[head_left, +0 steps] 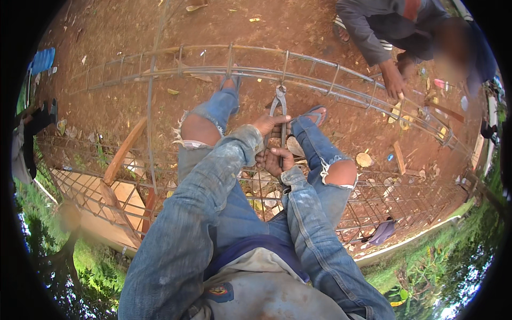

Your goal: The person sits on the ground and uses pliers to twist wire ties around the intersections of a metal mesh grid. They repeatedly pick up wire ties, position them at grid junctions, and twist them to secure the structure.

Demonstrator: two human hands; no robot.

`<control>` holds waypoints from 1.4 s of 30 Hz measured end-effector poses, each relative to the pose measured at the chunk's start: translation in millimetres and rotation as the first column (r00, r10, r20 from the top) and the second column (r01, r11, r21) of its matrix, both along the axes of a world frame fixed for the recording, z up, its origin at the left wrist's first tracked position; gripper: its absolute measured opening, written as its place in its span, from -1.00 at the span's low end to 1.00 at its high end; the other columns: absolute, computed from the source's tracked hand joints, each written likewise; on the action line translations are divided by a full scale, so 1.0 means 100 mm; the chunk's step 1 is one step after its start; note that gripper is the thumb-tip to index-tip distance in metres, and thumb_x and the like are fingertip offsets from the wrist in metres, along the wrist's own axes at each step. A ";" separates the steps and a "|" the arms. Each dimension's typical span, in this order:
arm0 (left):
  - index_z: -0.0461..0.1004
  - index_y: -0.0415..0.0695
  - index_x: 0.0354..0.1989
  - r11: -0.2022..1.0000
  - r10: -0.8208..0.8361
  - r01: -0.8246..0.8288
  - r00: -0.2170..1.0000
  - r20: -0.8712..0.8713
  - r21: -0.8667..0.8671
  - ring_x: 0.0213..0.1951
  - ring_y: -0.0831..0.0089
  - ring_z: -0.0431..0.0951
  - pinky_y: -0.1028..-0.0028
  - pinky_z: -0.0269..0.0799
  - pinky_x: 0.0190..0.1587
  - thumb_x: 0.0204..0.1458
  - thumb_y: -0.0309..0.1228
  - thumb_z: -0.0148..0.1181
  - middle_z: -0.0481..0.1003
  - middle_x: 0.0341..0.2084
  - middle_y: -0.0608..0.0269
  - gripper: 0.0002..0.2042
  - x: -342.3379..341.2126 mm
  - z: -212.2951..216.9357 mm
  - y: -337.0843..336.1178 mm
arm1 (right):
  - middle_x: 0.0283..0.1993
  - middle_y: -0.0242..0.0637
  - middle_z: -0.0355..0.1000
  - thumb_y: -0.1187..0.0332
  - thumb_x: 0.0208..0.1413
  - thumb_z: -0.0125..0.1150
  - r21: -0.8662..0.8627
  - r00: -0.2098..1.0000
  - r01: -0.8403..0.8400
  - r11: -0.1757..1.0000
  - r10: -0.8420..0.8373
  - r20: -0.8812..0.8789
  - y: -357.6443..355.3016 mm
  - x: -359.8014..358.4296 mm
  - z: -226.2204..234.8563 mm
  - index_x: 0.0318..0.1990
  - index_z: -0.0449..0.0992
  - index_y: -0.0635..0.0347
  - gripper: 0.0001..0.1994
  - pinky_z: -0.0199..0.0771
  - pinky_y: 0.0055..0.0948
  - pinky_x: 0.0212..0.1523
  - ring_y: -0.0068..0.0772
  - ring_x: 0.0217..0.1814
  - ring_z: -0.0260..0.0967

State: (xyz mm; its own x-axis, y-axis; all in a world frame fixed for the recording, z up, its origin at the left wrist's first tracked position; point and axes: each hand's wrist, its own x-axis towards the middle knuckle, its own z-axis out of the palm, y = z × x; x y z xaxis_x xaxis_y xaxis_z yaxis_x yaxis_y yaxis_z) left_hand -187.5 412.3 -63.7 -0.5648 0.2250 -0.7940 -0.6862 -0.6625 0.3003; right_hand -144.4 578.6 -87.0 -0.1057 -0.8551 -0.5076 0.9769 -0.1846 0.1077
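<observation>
A pair of steel end-cutting pincers (280, 98) points away from me, its jaws at the near bars of a long rebar cage (256, 70), beside a stirrup. My left hand (271, 125) is closed around the handles just below the head. Lower down, my right hand (276, 160) is wrapped round the handle ends. Whether a tie wire sits in the jaws is too small to tell. The cage runs across in front of my feet, made of long bars with square stirrups.
At the right, a crouching co-worker's hand (393, 80) touches the cage. Another rebar cage (368, 200) lies beneath my legs. Wooden pieces (125, 152) and a plywood sheet (96, 197) are at the left. Dry leaves (364, 160) litter the reddish soil. Another person stands far left.
</observation>
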 end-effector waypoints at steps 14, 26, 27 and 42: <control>0.42 -0.28 -0.49 0.844 -0.104 0.139 0.990 0.096 -0.518 -0.53 0.40 0.44 0.37 0.34 -0.47 -0.27 -0.13 0.31 0.45 -0.58 0.18 -0.60 0.03 -0.35 0.30 | -0.09 0.06 0.40 0.26 -0.13 0.27 0.931 0.588 0.364 0.017 0.771 -0.244 -0.65 0.17 0.21 0.02 0.27 0.31 -0.45 0.32 -0.17 -0.08 0.04 -0.04 0.36; 0.42 -0.15 -0.39 0.982 -0.186 0.186 0.983 -0.005 -0.042 -0.44 0.45 0.47 0.40 0.37 -0.36 -0.14 -0.29 0.30 0.46 -0.50 0.27 -0.76 -0.02 -0.20 -0.13 | -0.05 0.17 0.33 0.26 -0.17 0.28 0.963 0.386 -0.090 0.254 0.900 -0.201 -0.54 -0.05 0.59 0.01 0.26 0.44 -0.40 0.30 -0.25 0.00 -0.09 0.07 0.31; 0.42 -0.15 -0.37 0.985 -0.171 0.171 0.985 0.008 0.019 -0.42 0.44 0.48 0.39 0.38 -0.33 -0.11 -0.30 0.28 0.47 -0.48 0.26 -0.77 0.00 -0.15 -0.19 | -0.03 0.09 0.33 0.21 -0.11 0.23 0.816 0.533 -0.264 0.514 0.783 -0.321 -0.43 -0.12 0.52 0.06 0.22 0.40 -0.39 0.34 -0.25 -0.01 -0.13 0.09 0.31; 0.41 -0.16 -0.29 0.996 -0.059 0.063 0.996 0.060 -0.070 -0.42 0.38 0.48 0.33 0.40 -0.33 -0.12 -0.15 0.25 0.46 -0.49 0.21 -0.65 -0.01 0.04 -0.11 | -0.37 -0.10 0.40 0.42 -0.09 0.04 0.509 0.990 0.060 0.859 0.013 -0.139 -0.51 0.02 0.42 -0.33 0.38 0.35 -0.82 0.35 -0.26 -0.31 -0.28 -0.38 0.36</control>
State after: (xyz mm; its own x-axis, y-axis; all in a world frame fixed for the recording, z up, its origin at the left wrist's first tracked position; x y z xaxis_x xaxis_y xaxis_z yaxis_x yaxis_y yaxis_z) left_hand -188.3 400.9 -59.5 -0.5046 0.1992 -0.8401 -0.7424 -0.5968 0.3045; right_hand -142.4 527.1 -44.5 -0.2199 -0.4754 -0.8519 0.9698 -0.2007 -0.1383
